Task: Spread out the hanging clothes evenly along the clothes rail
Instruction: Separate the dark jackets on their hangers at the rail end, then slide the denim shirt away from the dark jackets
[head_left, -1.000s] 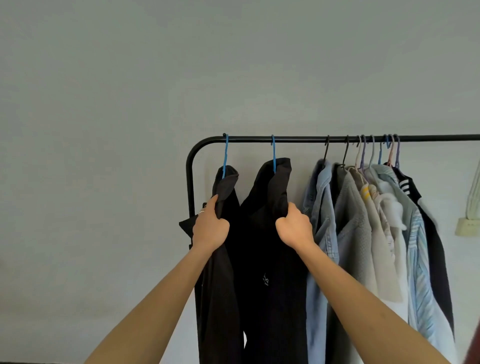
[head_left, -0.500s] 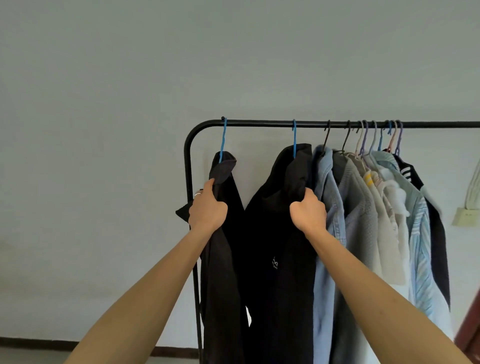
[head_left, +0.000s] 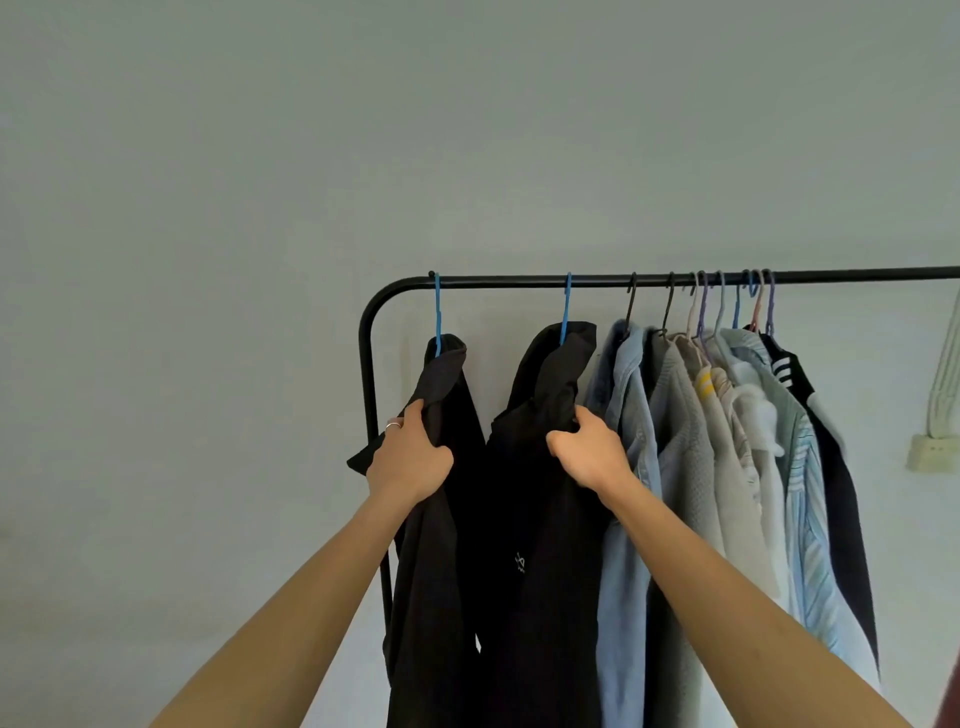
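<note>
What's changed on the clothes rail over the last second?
The right hand slid the second black garment on its blue hanger rightward along the black metal rail, widening its gap from the first black garment. Both hands kept their grips; the left hand barely moved, and the bunched shirts stayed.

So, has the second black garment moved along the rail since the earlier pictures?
Yes. Its blue hanger slid right, away from the rail's bend, towards the denim shirt, gripped by the right hand.

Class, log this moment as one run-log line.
left hand: grips end black garment | right hand: grips second black garment | rail: rest bunched right
</note>
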